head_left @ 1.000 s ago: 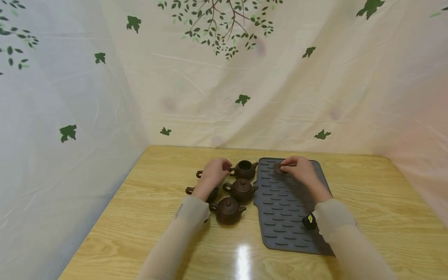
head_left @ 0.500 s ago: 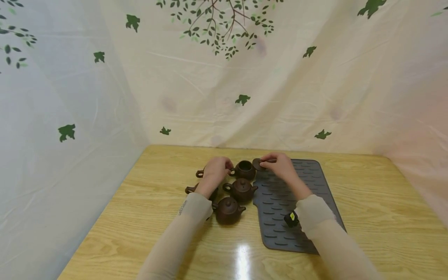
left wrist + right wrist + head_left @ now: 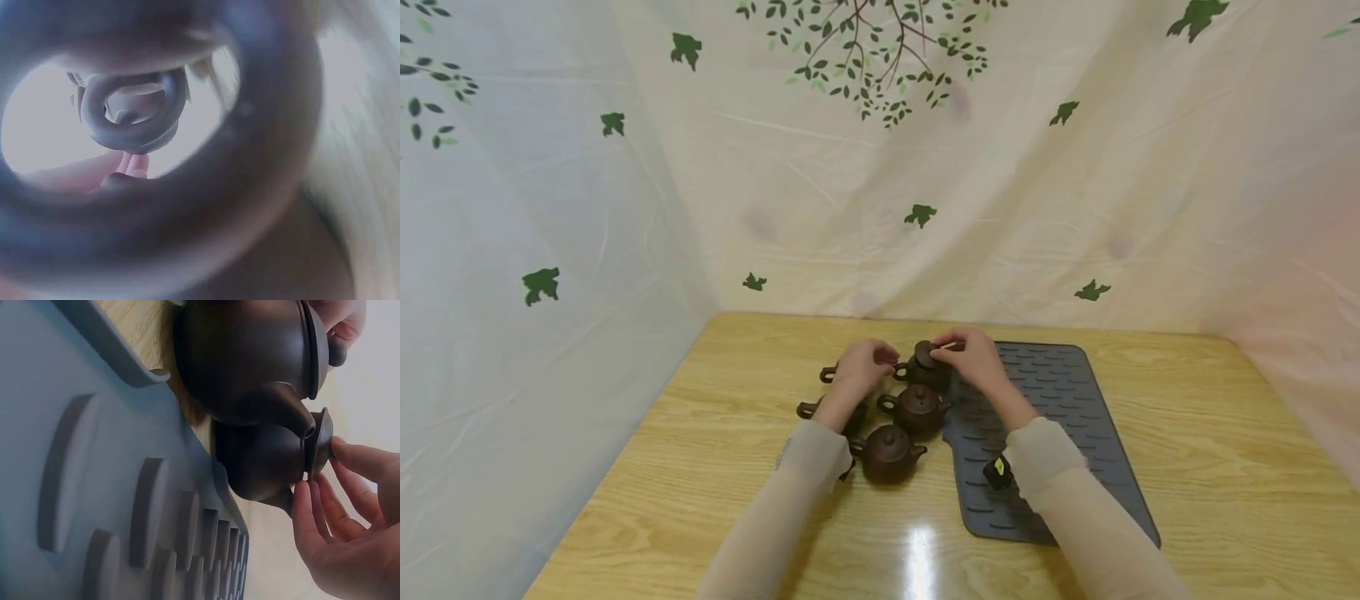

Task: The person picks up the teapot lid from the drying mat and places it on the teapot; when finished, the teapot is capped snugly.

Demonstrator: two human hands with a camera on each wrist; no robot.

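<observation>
At the back of the group stands a small dark brown teapot (image 3: 931, 379), upright. My left hand (image 3: 859, 367) pinches its loop handle at the left side; in the left wrist view, fingertips (image 3: 134, 164) show by that handle, beyond a blurred nearer handle (image 3: 262, 156). With thumb and fingers my right hand (image 3: 972, 360) holds the round lid (image 3: 322, 442) by its knob, over the mouth of the same teapot. In the right wrist view the lid sits slightly askew, with a narrow gap at the rim.
Two lidded teapots, a middle one (image 3: 917, 407) and a front one (image 3: 889, 454), stand nearer me. More teapots are partly hidden under my left forearm, one handle (image 3: 807, 409) showing. A grey ridged mat (image 3: 1075, 450) lies right of them on the wooden table (image 3: 700, 467).
My right hand has carried the lid leftward from above the mat to the back teapot's mouth. The left hand has stayed at the handle.
</observation>
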